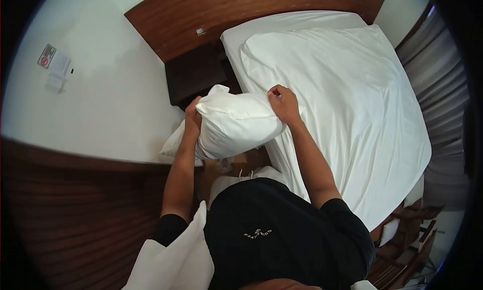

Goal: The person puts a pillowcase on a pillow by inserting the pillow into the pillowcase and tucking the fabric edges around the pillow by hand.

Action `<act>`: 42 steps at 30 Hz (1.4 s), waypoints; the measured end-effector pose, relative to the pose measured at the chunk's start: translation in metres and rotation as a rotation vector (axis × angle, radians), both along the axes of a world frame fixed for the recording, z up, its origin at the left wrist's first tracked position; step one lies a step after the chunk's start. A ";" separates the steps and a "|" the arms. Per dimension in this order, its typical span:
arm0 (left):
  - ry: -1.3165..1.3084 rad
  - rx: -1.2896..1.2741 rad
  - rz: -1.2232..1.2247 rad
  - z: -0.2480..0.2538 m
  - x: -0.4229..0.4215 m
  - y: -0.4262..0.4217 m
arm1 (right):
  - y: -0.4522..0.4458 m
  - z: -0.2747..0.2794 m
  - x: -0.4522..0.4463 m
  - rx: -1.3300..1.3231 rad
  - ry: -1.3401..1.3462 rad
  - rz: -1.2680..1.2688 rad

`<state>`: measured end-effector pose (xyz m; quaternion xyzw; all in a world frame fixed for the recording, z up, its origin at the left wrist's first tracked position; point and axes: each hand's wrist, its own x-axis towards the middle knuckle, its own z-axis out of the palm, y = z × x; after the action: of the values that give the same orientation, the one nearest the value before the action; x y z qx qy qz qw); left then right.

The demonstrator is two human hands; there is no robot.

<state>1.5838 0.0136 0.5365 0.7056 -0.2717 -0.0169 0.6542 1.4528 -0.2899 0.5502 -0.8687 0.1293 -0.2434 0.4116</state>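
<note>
A white pillow (239, 126) in a white pillowcase is held up in front of my body, beside the bed. My left hand (193, 117) grips its left edge, with the fingers partly hidden behind the cloth. At its upper right corner, my right hand (285, 105) is closed on the pillow, thumb and fingers curled together. A loose flap of the case stands up at the top, near my left hand. More white fabric (173, 140) shows to the left, behind my left forearm. Draped by my left arm is a white cloth (173, 262).
A bed with a white sheet (347, 104) lies to the right, against a wooden headboard (251, 11). A dark nightstand (193, 73) stands by the wall, and brown slatted wood (90, 209) runs along the left. Grey curtains (437, 78) and wooden chairs (407, 250) are at the right.
</note>
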 end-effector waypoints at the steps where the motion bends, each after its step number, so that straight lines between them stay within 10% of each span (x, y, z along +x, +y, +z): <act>1: -0.021 0.009 0.028 0.006 0.021 -0.007 | -0.016 -0.014 0.025 0.010 -0.041 -0.060; 7: -0.015 -0.048 0.010 0.034 0.136 -0.032 | -0.067 -0.078 0.137 0.002 -0.089 -0.330; 16: -0.674 0.331 0.177 0.021 0.317 -0.078 | -0.085 -0.160 0.327 -0.031 0.014 -0.376; 24: -0.443 0.494 0.039 0.012 0.489 -0.102 | -0.109 -0.218 0.466 0.177 0.200 -0.558; 35: -0.503 0.511 0.151 -0.066 0.624 -0.128 | -0.087 -0.316 0.523 0.158 1.114 -0.405; 38: -0.358 0.485 0.127 -0.089 0.651 -0.134 | -0.091 -0.390 0.526 0.204 1.103 -0.220; 42: -0.294 0.457 0.060 -0.089 0.670 -0.139 | -0.038 -0.359 0.571 0.171 0.895 -0.125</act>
<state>2.2538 -0.1257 0.4478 0.8375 -0.3318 0.0441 0.4320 2.0234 -0.3280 0.1916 -0.8417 0.3661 0.1428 0.3702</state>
